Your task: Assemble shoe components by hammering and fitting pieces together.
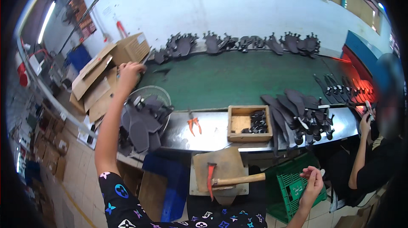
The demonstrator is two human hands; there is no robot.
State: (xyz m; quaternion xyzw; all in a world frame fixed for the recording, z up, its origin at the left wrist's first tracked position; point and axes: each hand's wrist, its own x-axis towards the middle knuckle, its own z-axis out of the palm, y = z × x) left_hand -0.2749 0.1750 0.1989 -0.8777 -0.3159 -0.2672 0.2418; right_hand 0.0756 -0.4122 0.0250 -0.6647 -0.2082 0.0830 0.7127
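My left hand (131, 71) reaches out at the far left, its fingers loosely bent beside the green belt and an opened cardboard box; I see nothing in it. A dark flat piece (161, 71) lies on the belt just right of it. My right hand (312, 182) hovers over a green plastic crate (293, 187), fingers half curled and apart, holding nothing visible. Between my arms, a hammer (238, 180) with a red head and wooden handle rests on a brown pad (221, 162). Below my left hand, dark grey sandal soles (142, 128) are piled by a round wire guard.
Orange-handled pliers (194, 126) and a wooden box (249, 138) of small black parts sit on the metal ledge. More soles (297, 109) are heaped to their right. Soles line the belt's (212, 77) far edge. A co-worker's arm (360, 155) is at right. A blue bin (168, 181) stands below the ledge.
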